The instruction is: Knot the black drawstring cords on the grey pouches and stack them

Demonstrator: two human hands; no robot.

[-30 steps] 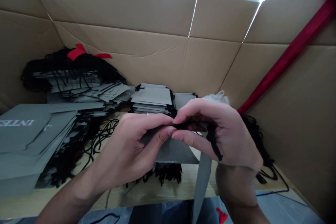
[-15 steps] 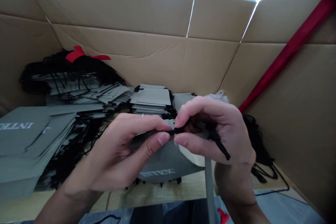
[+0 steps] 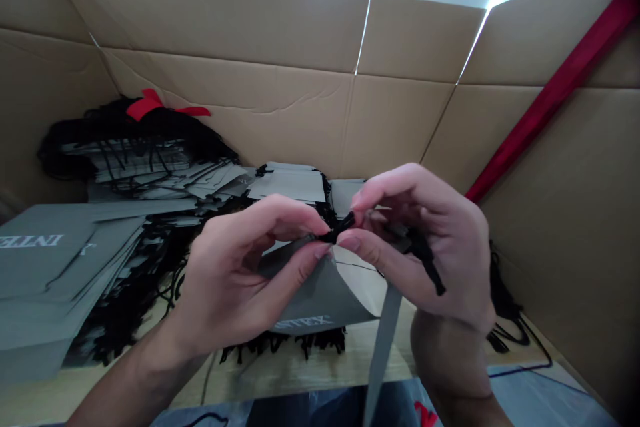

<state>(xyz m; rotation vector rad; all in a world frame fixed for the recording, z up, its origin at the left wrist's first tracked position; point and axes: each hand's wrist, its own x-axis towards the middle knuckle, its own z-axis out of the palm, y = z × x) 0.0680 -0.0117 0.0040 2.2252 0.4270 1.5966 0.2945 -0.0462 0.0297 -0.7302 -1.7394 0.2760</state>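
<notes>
My left hand (image 3: pixel 245 280) is closed, thumb and forefinger pinching a short black cord (image 3: pixel 345 225) at the top corner of a curved grey sheet printed INTEX (image 3: pixel 320 290). My right hand (image 3: pixel 440 247) pinches the same cord from the other side, its fingertips just apart from the left ones. A black cord end (image 3: pixel 430 263) hangs across the right palm. Below that hand a narrow grey strip (image 3: pixel 383 347) slants downward; its upper end is hidden. Whether the cord forms a knot cannot be made out.
Grey INTEX sheets (image 3: pixel 30 280) with black cords lie stacked at left. Behind them sits a pile of black cords (image 3: pixel 135 123) with a red ribbon (image 3: pixel 145 105). Another grey stack (image 3: pixel 290 183) stands at the back. Cardboard walls (image 3: pixel 250 80) enclose the wooden table (image 3: pixel 280 377).
Both hands have risen slightly, the right one also shifting right. The black cord between the fingertips now slants upward to the right. The grey strip's lower end has swung left.
</notes>
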